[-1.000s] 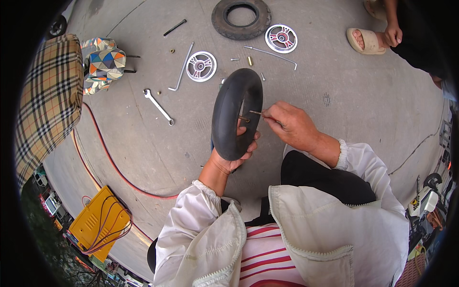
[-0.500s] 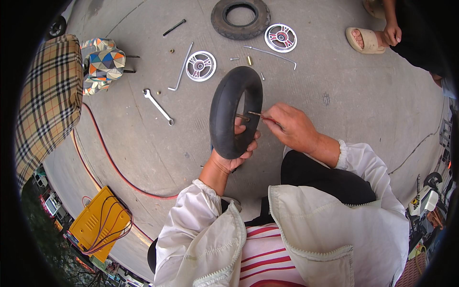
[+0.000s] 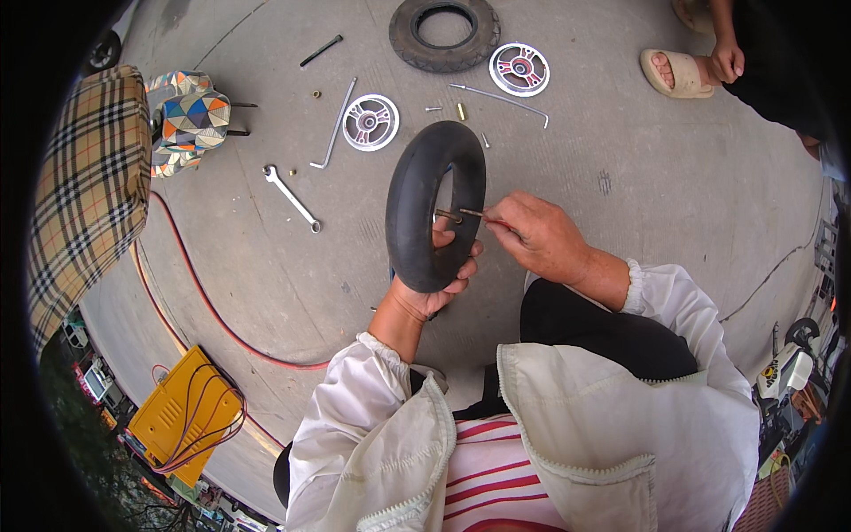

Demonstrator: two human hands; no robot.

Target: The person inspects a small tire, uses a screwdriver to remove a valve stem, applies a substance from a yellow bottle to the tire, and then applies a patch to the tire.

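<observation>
A black inner tube (image 3: 409, 213) is held upright in front of me. My left hand (image 3: 428, 300) grips its lower side, with fingers wrapped round the rubber and partly hidden behind it. A brass valve stem (image 3: 448, 215) sticks inward across the tube's opening. Just to the right, my right hand (image 3: 542, 238) pinches a thin rod-like tool (image 3: 472, 212) with a reddish part at the fingers. The tool's tip overlaps the tube's right side near the valve; whether it touches cannot be told.
On the concrete beyond lie a tire (image 3: 405, 43), two wheel rims (image 3: 371, 123) (image 3: 519, 69), bent rods (image 3: 336, 124), a wrench (image 3: 292, 199) and small bolts. A red hose (image 3: 199, 293) curves at left by a yellow case (image 3: 182, 403). A person's sandalled foot (image 3: 678, 73) is at upper right.
The inner tube has shifted very slightly up and left in the picture. Both hands keep the same hold.
</observation>
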